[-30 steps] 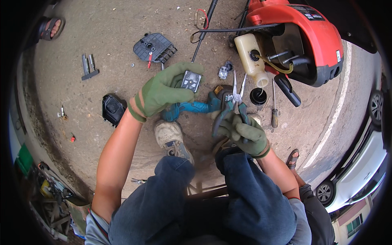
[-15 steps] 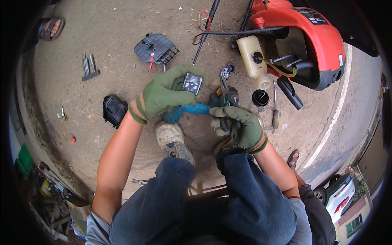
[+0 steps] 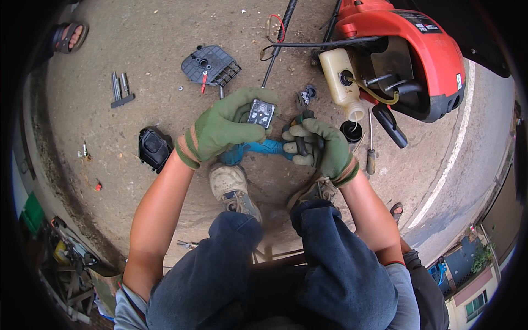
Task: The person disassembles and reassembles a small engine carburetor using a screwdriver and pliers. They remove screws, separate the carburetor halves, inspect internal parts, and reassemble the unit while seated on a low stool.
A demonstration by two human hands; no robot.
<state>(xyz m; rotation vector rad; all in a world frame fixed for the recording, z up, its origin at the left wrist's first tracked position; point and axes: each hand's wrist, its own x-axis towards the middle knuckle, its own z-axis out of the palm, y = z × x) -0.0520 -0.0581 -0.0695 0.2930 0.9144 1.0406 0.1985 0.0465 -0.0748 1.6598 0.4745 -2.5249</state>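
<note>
My left hand (image 3: 223, 126), in a green glove, grips a small square metal carburetor (image 3: 260, 113) between thumb and fingers, its patterned face turned up. Dark-handled pliers (image 3: 302, 146) are in my gloved right hand (image 3: 330, 146), fingers wrapped round the handles and the jaws pointing away from me. The two hands are apart, and the pliers do not touch the carburetor. Below them a blue power tool (image 3: 264, 146) lies on the ground, partly hidden by both hands. Just beyond the pliers' jaws are small metal parts (image 3: 309, 92).
A red engine housing (image 3: 407, 49) with a whitish fuel tank (image 3: 336, 71) stands at far right. Nearby are a black cap (image 3: 350, 132) and a screwdriver (image 3: 371, 154). Leftward lie a black cover (image 3: 154, 149), a grey plastic plate (image 3: 209, 65) and a T-shaped socket tool (image 3: 121, 91).
My right hand has turned and drawn the pliers slightly nearer me, with its fingers closer round the handles. My left hand has shifted slightly right with the carburetor. A white car has left the right edge.
</note>
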